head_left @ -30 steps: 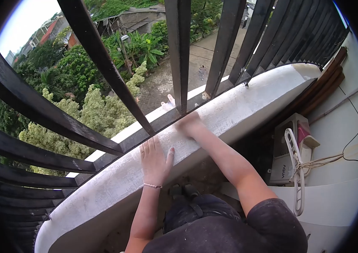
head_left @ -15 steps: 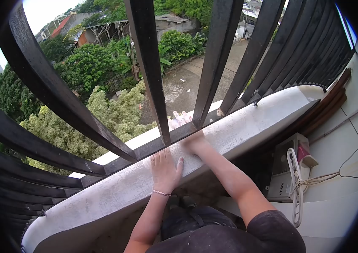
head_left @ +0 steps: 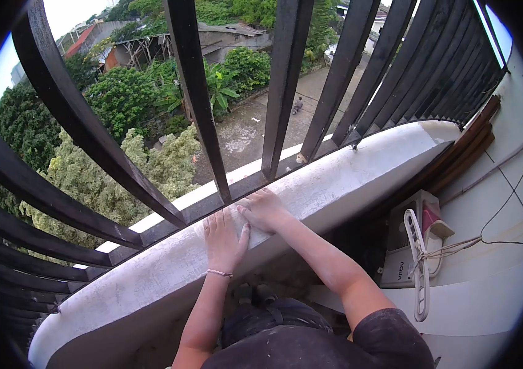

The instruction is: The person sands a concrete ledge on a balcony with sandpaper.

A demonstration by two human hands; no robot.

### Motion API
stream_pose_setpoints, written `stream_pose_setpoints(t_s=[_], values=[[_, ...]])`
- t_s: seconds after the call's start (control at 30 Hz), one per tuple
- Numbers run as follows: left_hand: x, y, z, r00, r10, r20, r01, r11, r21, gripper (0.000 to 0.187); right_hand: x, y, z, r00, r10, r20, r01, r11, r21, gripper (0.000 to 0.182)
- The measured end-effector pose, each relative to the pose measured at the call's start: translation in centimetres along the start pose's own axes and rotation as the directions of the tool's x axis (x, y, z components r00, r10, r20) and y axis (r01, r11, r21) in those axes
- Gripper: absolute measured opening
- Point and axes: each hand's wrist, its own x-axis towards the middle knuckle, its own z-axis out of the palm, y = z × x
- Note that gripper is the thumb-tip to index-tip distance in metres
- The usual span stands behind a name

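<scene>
My left hand (head_left: 223,243) lies palm down on the white ledge (head_left: 144,277), fingers stretched toward the foot of the railing and thumb held out to the side. A braided bracelet (head_left: 219,272) circles that wrist. Just right of it, my right hand (head_left: 264,212) rests on the same ledge with fingers extended, its fingertips close to the left hand's thumb and index finger. Pale dust coats both hands. Dark metal bars (head_left: 200,104) rise from a rail right beyond the fingertips. The ledge's painted surface looks scuffed and patchy.
At right, below the ledge, stands a beige boxy unit (head_left: 400,261) with a white slotted bracket (head_left: 418,264) and tied cables (head_left: 458,247). Brown pipes (head_left: 458,163) run along the wall. Past the bars, trees (head_left: 126,98) and a paved yard (head_left: 246,132) lie far below.
My right hand has come back from between the bars, where its fingers were over the outer edge, onto the inner ledge beside my left hand. The view has shifted slightly.
</scene>
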Motion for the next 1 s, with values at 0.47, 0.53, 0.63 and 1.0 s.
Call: stream_pose_setpoints(t_s=[0.47,0.53,0.63,1.0], values=[[-0.8,-0.3,-1.0,0.998,-0.058,0.035,0.057,0.997,0.043,0.058,5.8,0.0,4.2,0.822,-0.209,-0.530,0.209,0.976,-0.061,0.049],[-0.9,-0.6,-0.8,0.997,-0.078,0.007,0.078,0.996,0.031,0.057,3.6,3.4,3.1,0.858,-0.103,-0.504,0.118,0.993,-0.002,0.050],[-0.8,-0.2,-1.2,0.995,-0.092,-0.030,0.092,0.996,0.014,0.054,5.0,6.1,2.6,0.846,-0.019,-0.533,-0.021,0.997,-0.069,0.051],[-2.8,0.3,-2.3,0.975,0.007,-0.223,-0.010,1.000,-0.011,0.048,0.0,-0.8,4.5,0.864,-0.146,-0.482,0.257,0.951,0.172,0.029]])
